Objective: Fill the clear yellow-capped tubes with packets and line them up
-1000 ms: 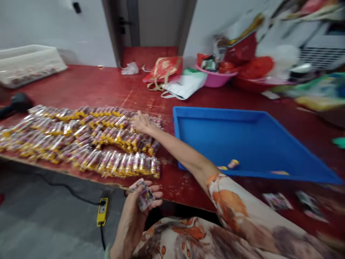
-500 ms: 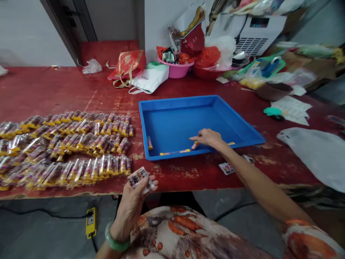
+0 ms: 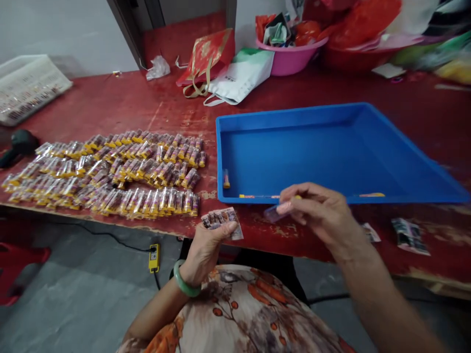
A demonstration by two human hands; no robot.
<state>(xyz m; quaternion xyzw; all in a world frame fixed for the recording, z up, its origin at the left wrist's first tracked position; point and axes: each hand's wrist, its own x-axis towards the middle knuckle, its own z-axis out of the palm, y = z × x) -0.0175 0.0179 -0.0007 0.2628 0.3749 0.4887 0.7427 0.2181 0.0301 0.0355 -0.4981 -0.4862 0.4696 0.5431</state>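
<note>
My left hand (image 3: 208, 255), wearing a green bangle, holds a small fan of printed cards (image 3: 222, 220) just off the table's front edge. My right hand (image 3: 316, 215) pinches a small clear plastic packet (image 3: 274, 213) over the front rim of a blue plastic tray (image 3: 287, 115). One yellow-capped tube (image 3: 226, 179) stands in the tray's front left corner. Thin strips lie along the tray's front wall. Rows of clear packets with yellow ends (image 3: 121, 171) cover the table to the left.
The worn red table (image 3: 110, 98) holds loose printed cards (image 3: 408, 236) at right. Behind stand a pink basin (image 3: 290, 61), red gift bag (image 3: 208, 59), white bag (image 3: 239, 78) and a plastic crate (image 3: 29, 86). A yellow socket (image 3: 154, 257) lies on the floor.
My right hand has moved from inside the tray to its front rim and now pinches a packet. The view has tilted down. My left hand still holds the cards.
</note>
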